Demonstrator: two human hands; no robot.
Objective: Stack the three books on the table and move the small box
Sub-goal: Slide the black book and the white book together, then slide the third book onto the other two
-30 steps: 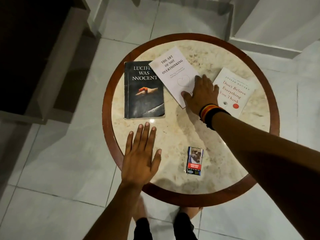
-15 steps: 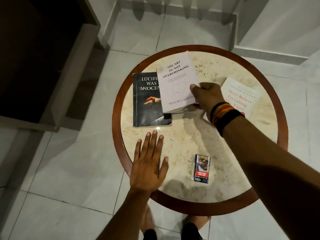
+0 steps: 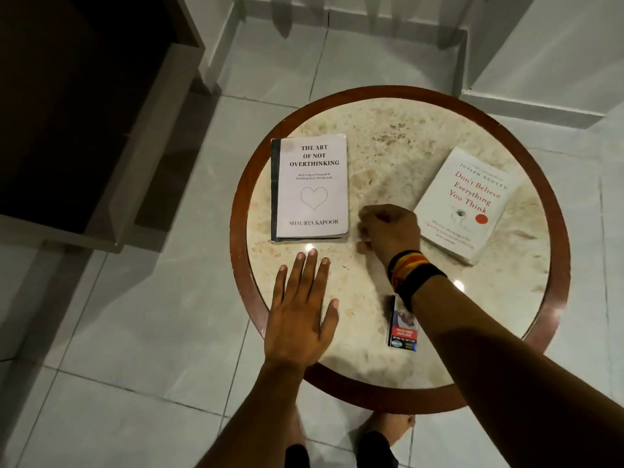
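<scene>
Left hand (image 3: 300,319): lay flat on the round table (image 3: 553,319), palm down, fingers spread and empty, its wrist over the near rim.
Right hand (image 3: 388,231): hung loosely curled over the tabletop, fingers bent inward and holding nothing (whether the knuckles touched the marble could not be told); coloured bands (image 3: 412,275) sat on its wrist.
White book (image 3: 312,190): lay face up just beyond the left hand's fingertips and just left of the right hand, squared on a black book (image 3: 275,190) of which only a dark strip showed along its left edge.
Red-lettered book (image 3: 466,204): lay alone, turned at an angle, just right of the right hand, apart from the pair.
Small box (image 3: 401,332): lay near the front rim between the two forearms, partly under the right wrist.
</scene>
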